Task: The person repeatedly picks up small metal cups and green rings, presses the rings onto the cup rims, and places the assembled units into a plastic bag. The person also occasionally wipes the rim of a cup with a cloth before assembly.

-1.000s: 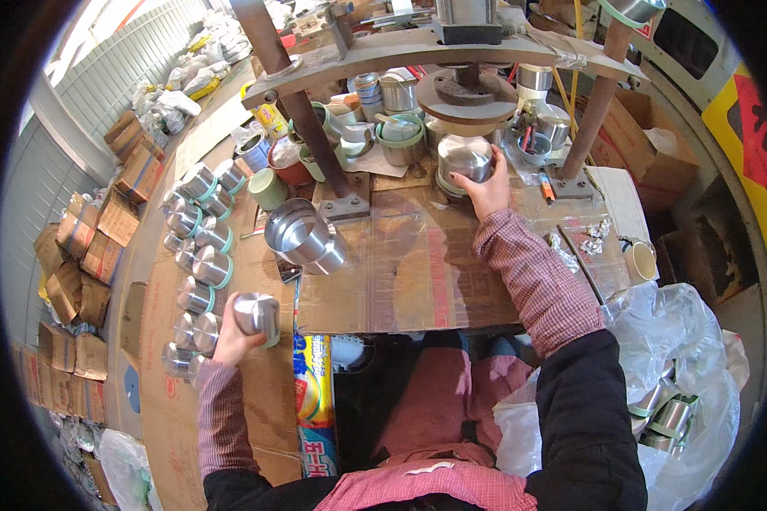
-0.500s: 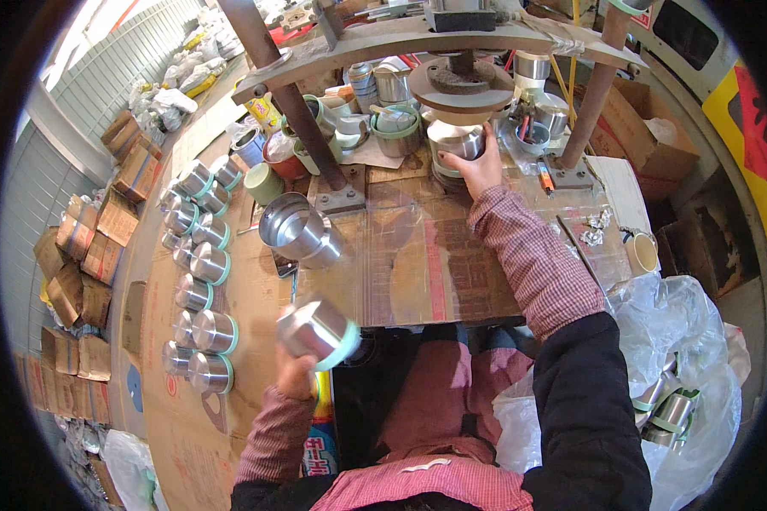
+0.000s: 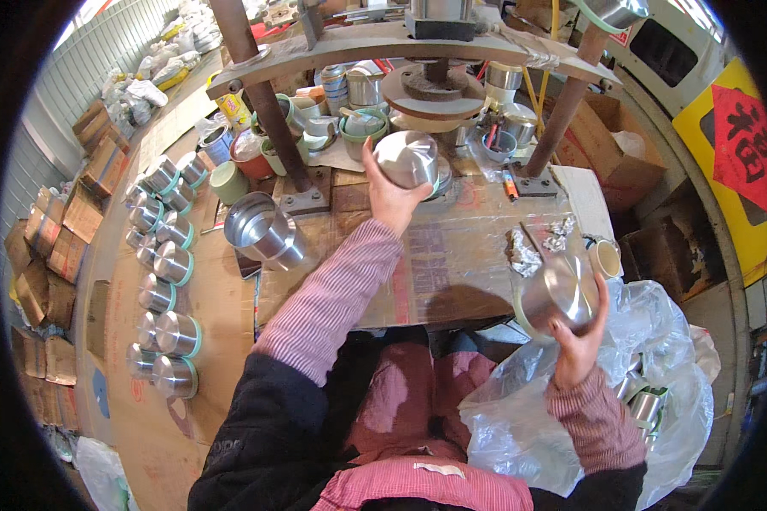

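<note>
My left hand (image 3: 387,194) is stretched forward and grips a shiny metal cup (image 3: 407,158), holding it just under the round plate of the press (image 3: 435,85). My right hand (image 3: 578,347) holds a second metal cup with a pale green rim (image 3: 559,295) at the bench's right edge, above a clear plastic bag (image 3: 520,409) that contains more cups. Both sleeves are pink striped.
Two nested metal cups (image 3: 260,228) lie on the cardboard-covered bench (image 3: 452,264). Rows of finished green-rimmed cups (image 3: 166,298) stand on the board at left. Bowls and cups crowd behind the press posts (image 3: 264,102). Cardboard boxes (image 3: 60,221) sit far left; a brown box (image 3: 622,145) sits at right.
My left hand carried a cup from the left side up to the press. My right hand left the press and now holds another cup over the bag at right.
</note>
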A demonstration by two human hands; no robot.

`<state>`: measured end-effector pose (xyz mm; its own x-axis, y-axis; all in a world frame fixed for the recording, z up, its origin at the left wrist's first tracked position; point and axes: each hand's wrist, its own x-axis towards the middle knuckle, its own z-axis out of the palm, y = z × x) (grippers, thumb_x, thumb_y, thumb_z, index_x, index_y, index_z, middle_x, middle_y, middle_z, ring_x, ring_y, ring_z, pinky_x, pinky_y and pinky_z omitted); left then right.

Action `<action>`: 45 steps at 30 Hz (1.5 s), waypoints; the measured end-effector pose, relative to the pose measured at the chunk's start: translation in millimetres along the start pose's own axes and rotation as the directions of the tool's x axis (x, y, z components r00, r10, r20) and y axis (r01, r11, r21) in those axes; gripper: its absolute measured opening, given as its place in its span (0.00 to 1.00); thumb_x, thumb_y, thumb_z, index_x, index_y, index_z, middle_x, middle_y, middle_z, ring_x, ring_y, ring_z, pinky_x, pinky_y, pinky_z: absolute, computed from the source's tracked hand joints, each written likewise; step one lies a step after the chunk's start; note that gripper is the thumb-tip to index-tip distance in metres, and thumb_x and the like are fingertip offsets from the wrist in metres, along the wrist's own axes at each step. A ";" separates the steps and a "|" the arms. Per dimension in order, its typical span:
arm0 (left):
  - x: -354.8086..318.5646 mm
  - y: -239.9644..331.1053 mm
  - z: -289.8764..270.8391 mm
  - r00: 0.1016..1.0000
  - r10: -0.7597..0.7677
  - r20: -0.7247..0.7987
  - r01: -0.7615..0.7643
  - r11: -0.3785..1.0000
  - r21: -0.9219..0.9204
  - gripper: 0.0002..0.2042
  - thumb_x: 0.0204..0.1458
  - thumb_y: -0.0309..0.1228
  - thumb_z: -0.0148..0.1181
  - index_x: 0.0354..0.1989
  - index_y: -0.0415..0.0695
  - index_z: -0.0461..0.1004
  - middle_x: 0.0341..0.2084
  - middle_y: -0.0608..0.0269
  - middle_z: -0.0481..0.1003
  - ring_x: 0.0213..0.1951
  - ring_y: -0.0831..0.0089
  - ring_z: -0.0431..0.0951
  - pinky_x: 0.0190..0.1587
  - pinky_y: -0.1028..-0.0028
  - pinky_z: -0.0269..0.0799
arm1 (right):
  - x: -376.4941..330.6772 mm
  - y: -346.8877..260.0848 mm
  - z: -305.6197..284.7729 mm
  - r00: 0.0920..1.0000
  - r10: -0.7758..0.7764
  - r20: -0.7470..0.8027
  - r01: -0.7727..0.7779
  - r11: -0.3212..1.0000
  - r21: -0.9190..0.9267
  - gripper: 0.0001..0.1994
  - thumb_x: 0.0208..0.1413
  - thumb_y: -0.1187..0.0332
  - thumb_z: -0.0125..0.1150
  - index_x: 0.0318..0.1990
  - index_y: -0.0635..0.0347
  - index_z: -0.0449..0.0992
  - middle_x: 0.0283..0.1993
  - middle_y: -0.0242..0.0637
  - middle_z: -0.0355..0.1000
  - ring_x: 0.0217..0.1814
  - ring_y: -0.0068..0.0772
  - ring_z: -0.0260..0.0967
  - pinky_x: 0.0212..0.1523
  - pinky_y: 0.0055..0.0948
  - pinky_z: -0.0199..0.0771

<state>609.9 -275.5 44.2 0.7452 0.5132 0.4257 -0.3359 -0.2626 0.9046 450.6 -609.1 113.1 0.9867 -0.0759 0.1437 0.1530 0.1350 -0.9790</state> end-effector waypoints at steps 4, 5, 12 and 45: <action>18.8 -28.5 40.6 0.995 -0.102 0.022 0.088 0.933 0.348 0.61 0.30 0.36 0.83 0.75 0.50 0.46 0.67 0.53 0.62 0.69 0.55 0.62 0.71 0.48 0.52 | -48.2 -12.0 -61.0 0.983 -0.087 -0.163 0.062 0.986 -0.156 0.53 0.39 0.69 0.73 0.76 0.56 0.52 0.70 0.42 0.59 0.72 0.41 0.59 0.72 0.38 0.58; 18.6 -31.8 44.8 0.991 -0.135 0.000 0.125 0.918 0.377 0.61 0.29 0.37 0.83 0.75 0.51 0.47 0.69 0.58 0.61 0.70 0.57 0.61 0.72 0.42 0.44 | -61.3 -14.2 -74.3 0.967 -0.134 -0.219 0.098 0.981 -0.169 0.51 0.39 0.73 0.69 0.76 0.57 0.53 0.72 0.41 0.57 0.73 0.40 0.57 0.73 0.38 0.56; 18.4 -32.3 42.1 0.977 -0.214 -0.006 0.195 0.878 0.437 0.57 0.34 0.40 0.81 0.74 0.48 0.49 0.71 0.54 0.56 0.73 0.54 0.55 0.72 0.37 0.43 | -102.6 -32.0 -154.7 0.789 -0.275 -0.550 0.055 0.922 -0.382 0.42 0.54 0.70 0.64 0.77 0.52 0.53 0.72 0.47 0.54 0.71 0.47 0.58 0.72 0.42 0.56; -177.5 72.2 -497.8 0.879 -0.407 -0.248 0.344 0.182 0.921 0.49 0.45 0.41 0.75 0.74 0.42 0.52 0.66 0.44 0.61 0.68 0.44 0.62 0.69 0.56 0.62 | -86.2 -18.9 -147.6 0.888 -0.360 0.287 0.336 0.080 -0.939 0.17 0.49 0.81 0.64 0.48 0.60 0.79 0.66 0.41 0.68 0.73 0.53 0.59 0.72 0.53 0.56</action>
<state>166.7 21.2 45.5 0.6489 0.7608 0.0118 0.7259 -0.6236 0.2901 354.5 -750.9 97.8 0.8366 0.1674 0.5216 0.2920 -0.9419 -0.1660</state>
